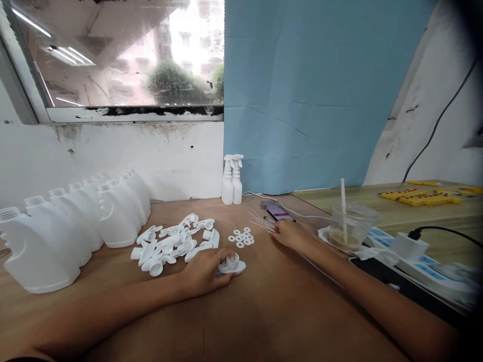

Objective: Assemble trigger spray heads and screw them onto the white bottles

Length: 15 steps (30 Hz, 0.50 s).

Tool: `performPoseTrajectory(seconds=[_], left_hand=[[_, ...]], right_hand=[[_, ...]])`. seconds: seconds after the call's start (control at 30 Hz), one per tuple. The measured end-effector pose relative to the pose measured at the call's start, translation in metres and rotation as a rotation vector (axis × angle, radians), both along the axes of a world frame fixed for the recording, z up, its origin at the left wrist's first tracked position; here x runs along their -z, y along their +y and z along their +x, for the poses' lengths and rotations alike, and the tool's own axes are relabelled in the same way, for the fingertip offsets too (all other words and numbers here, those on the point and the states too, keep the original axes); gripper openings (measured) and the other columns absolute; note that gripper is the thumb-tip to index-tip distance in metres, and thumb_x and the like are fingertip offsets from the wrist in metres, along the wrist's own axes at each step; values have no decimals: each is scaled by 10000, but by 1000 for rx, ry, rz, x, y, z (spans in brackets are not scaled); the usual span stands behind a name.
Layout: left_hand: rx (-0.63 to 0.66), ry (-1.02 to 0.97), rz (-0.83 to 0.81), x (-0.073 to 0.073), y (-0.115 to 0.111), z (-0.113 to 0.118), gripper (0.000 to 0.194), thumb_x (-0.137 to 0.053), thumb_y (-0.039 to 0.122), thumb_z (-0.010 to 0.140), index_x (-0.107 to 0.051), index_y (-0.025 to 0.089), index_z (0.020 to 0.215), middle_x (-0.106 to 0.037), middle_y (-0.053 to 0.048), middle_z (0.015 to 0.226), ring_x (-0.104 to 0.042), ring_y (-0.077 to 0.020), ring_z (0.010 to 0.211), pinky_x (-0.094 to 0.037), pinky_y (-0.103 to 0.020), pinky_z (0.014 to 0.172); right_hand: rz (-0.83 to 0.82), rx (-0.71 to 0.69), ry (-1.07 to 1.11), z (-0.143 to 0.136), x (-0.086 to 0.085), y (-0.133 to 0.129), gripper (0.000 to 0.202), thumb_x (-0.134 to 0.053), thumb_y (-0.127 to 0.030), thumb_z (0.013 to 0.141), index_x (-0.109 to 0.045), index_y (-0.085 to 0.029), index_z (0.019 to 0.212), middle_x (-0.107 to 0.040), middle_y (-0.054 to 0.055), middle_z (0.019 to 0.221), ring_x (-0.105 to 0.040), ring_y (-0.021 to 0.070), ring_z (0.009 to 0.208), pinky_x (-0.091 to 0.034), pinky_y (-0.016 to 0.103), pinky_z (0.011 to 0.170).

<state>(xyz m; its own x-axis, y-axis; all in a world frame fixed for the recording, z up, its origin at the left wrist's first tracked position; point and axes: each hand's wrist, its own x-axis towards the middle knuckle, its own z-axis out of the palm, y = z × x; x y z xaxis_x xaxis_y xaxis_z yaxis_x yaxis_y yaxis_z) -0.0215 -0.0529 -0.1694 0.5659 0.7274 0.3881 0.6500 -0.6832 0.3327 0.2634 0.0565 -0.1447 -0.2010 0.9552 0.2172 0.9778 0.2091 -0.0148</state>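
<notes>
Holding a white spray head (234, 266), left hand (209, 269), right (289, 234) near tubes (261, 221).

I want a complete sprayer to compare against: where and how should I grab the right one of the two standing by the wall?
I'd grip the right spray bottle around its narrow neck, below the trigger head, coming from the front right. It stands upright, the neck is slimmer than the body, and its twin crowds its left.

Dirty window (124, 55), upper left, reflecting strip lights (70, 55); stained white wall (169, 161) below; blue sheet (309, 90), upper centre to right; brown tabletop (264, 311) across bottom.
</notes>
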Motion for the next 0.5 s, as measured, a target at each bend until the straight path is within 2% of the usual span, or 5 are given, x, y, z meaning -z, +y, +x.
performPoseTrajectory(seconds=[0.17, 0.3, 0.4, 0.47, 0.5], left_hand=[[9, -18, -14, -2, -1, 1, 284, -585, 258, 788, -516, 218, 1061, -647, -8, 930, -601, -175, 792, -427, -255, 690], [-47, 28, -21, -2, -3, 2, 300, -583, 290, 801, -493, 214, 1076, -641, -17, 902, -601, -190, 781, -425, -272, 681], [-85, 46, -31, -2, -3, 3, 370, -592, 326, 804, -455, 213, 1129, -637, -24, 904, -598, -202, 784, -416, -277, 661], [-88, 54, -35, -2, -3, 3, 395, -591, 338, 808, -437, 212, 1149, -633, -24, 906, -594, -202, 783, -413, -277, 654], [-82, 57, -33, -2, -3, 2, 396, -588, 339, 813, -434, 213, 1155, -631, -25, 909, -593, -202, 787, -415, -278, 659]], right_hand=[[10, 35, 25, 0, -3, -1, 163, -568, -158, 792, -680, -154, 674, -704, 143, 777, -664, 254, 745, -379, 277, 588], [156, 29, 97, 1, -17, -6, 230, -437, -217, 893, -649, -166, 820, -695, 125, 808, -646, 236, 714, -358, 281, 565], [370, -127, 464, -6, -31, -17, 204, -404, -301, 932, -565, -176, 944, -647, 63, 707, -598, 185, 580, -369, 268, 539], [340, -324, 872, -17, -38, -30, 213, -410, -400, 938, -495, -206, 956, -598, 2, 653, -520, 130, 439, -359, 242, 462], [236, -411, 1051, -23, -38, -36, 233, -420, -448, 931, -461, -221, 961, -587, -16, 655, -494, 114, 398, -346, 229, 418]])
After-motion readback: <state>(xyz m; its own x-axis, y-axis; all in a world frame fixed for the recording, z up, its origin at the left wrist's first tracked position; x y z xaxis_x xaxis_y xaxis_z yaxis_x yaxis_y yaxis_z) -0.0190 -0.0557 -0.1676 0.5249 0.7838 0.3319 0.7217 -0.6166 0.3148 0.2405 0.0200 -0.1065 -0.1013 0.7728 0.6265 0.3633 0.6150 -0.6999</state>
